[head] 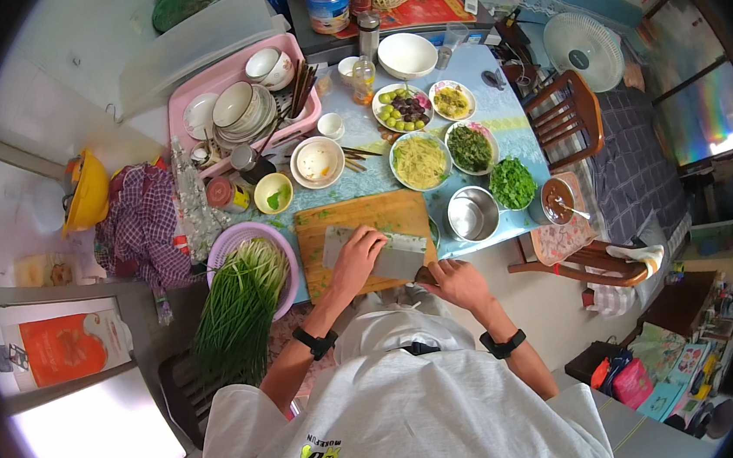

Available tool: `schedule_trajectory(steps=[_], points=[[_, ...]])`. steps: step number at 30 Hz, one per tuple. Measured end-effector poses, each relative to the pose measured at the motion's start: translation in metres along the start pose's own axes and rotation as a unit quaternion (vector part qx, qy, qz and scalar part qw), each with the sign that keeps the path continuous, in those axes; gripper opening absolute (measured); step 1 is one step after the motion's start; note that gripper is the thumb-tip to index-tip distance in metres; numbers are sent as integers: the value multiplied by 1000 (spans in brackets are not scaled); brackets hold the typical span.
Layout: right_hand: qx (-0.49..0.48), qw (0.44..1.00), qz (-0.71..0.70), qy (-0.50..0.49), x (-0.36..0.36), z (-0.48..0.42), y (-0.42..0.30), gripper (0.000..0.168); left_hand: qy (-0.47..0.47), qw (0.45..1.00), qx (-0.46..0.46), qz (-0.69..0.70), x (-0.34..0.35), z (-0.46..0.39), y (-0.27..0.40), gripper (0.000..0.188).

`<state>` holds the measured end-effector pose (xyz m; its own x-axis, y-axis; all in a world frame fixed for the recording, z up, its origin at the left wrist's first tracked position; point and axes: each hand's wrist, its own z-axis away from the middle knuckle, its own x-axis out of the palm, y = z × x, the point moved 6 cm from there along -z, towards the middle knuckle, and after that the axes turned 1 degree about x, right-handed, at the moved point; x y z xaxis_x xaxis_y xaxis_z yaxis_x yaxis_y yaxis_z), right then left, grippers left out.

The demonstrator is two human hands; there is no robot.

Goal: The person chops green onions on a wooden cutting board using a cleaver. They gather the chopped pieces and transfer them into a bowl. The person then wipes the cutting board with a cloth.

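My right hand (pixel 461 281) is closed around the dark handle of a cleaver (pixel 397 264). The wide blade lies over a wooden cutting board (pixel 326 216), with green bits along its far edge. Bent over that blade, the fingers of my left hand (pixel 359 252) touch it; whether they grip it is hidden. Small green scraps dot the board. To the left, a purple colander (pixel 292 278) holds a large bunch of garlic chives (pixel 233 312) whose leaves hang over its near side. A metal pot (pixel 472 214) stands right of the board.
Beyond the pot are chopped green herbs (pixel 513 183), a plate of pale shreds (pixel 421 161) and a container of brown sauce (pixel 559 200) with a spoon. Stacked bowls (pixel 317 162) sit behind the board. A pink dish rack (pixel 197 90) fills the back left. One wooden chair (pixel 578 256) stands at right.
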<state>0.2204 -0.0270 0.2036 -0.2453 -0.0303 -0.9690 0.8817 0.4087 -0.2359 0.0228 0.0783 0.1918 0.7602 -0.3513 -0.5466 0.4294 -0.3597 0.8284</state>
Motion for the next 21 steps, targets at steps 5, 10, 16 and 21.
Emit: schedule_trajectory(steps=[5, 10, 16, 21], points=[[26, 1000, -4, -10, 3, 15, 8, 40, 0, 997, -10, -73, 16, 0, -11, 7], [63, 998, -9, 8, -2, 47, 31, 40, 1, 997, -45, -60, 12, -16, -19, 7], [121, 992, -13, 15, -9, 85, 65, 38, -4, 999, -36, 12, 51, -51, 9, 7], [182, 982, -24, 30, -14, 122, 96, 38, -37, 998, -37, 27, 99, -78, 41, 10]])
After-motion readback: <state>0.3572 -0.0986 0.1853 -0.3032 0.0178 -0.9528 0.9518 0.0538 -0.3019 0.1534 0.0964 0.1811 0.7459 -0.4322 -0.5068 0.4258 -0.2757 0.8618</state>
